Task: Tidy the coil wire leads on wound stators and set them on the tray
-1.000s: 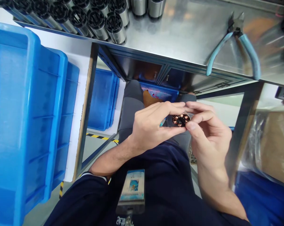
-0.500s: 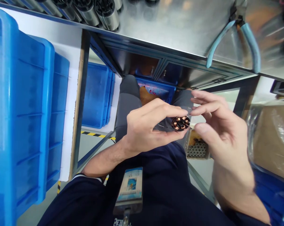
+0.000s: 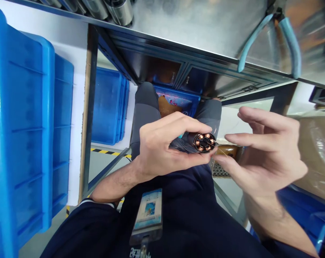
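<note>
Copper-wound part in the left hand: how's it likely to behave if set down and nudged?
The copper-wound part would probably roll if laid on its side; its outline looks round. The body is likely stiff: it shows no visible squashing between the left hand's thumb and fingers. The thin wire sticking out looks fine enough to bend or snag easily.

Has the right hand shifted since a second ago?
Yes: the right hand has moved right. It now extends beyond the right handle tip of the pliers; earlier it stopped short of it.
</note>
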`<state>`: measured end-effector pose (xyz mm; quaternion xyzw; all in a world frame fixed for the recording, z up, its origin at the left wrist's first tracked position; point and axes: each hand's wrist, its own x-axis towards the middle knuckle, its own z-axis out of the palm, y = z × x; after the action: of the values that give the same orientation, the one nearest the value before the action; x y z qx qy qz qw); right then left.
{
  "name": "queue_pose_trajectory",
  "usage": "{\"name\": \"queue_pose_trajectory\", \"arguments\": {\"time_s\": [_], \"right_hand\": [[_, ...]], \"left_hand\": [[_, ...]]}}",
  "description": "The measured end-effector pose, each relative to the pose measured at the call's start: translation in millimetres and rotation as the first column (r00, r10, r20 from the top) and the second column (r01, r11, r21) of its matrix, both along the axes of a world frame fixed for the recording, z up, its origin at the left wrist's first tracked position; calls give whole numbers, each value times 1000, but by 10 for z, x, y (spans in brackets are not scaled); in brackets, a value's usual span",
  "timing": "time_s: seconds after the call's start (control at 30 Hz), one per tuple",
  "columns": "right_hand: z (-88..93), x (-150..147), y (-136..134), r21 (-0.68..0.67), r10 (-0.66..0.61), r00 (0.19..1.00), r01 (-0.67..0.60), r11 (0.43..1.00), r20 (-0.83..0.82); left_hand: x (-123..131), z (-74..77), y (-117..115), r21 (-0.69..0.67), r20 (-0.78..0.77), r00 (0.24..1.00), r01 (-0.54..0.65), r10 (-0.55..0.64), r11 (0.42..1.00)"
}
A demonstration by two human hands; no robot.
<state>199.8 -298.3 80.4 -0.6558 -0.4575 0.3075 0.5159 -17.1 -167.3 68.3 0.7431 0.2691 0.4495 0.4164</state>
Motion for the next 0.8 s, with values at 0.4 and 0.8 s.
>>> {"name": "queue_pose_trajectory", "arguments": {"time_s": [0.4,0.8], "right_hand": [[198,77,198,16,153,840,-188,982,521],[28,-150,285,-30,-14,965,7,1000,-261]], "left_hand": [[-125,61,-6,-180,-151,967,178,-206,968],[-67,-63,-38,34,18,999,31,-31,999]]}}
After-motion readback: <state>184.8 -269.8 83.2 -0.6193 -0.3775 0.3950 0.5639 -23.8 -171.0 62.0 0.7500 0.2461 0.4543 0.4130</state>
